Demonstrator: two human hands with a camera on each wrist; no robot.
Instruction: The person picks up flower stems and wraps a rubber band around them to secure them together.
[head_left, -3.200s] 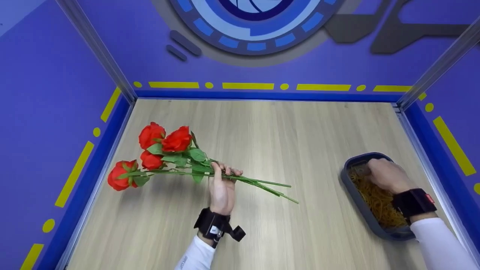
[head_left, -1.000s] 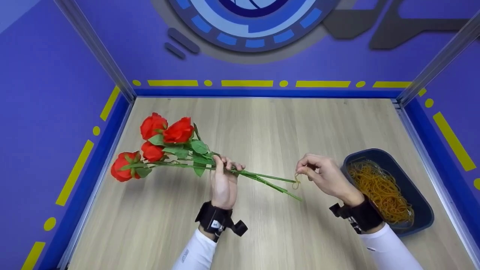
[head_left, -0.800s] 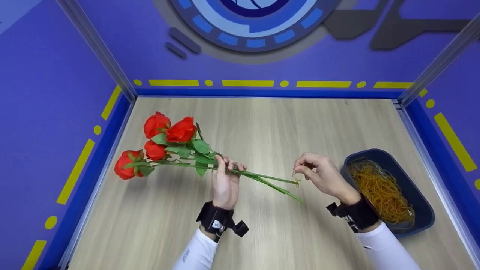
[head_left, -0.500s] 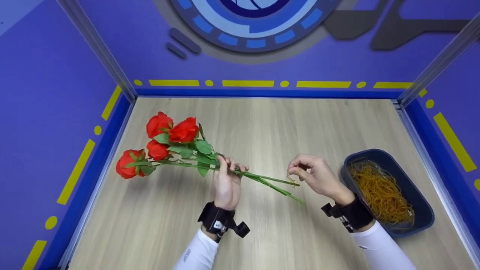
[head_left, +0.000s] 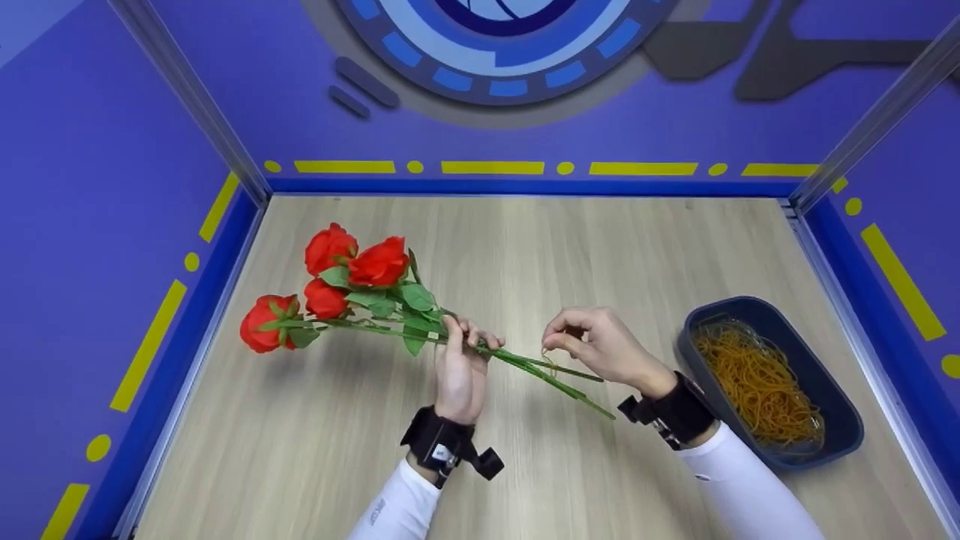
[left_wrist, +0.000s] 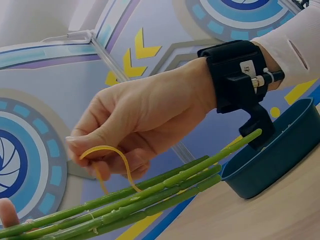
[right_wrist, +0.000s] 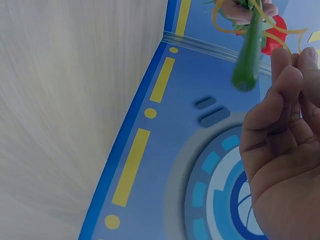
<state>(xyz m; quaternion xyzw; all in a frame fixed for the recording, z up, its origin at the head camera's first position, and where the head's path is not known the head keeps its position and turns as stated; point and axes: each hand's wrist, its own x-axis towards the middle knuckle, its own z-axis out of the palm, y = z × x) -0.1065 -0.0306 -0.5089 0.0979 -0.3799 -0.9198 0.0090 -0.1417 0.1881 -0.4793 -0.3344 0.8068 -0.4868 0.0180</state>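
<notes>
My left hand (head_left: 461,379) holds several red roses (head_left: 379,262) by their green stems (left_wrist: 165,185), thumb and fingers round them; the blooms point left and the cut ends right. Between thumb and fingertips, my right hand (head_left: 604,349) pinches a thin yellow rubber band (left_wrist: 102,148). The band hangs at the stems, partway between their cut ends and my left hand. In the right wrist view it loops loosely about a stem; how many stems lie inside it I cannot tell.
A dark blue-grey tub (head_left: 844,431) stands at the right, heaped with yellow-brown rubber bands (head_left: 757,382) in a clear inner tray. Blue patterned panels (head_left: 480,142) wall the wooden tabletop (head_left: 637,247) at the back and sides.
My right hand has come out of the tub with a rubber band, reached the stem ends, and moved left along the stems. The roses have shifted slightly right in my left hand.
</notes>
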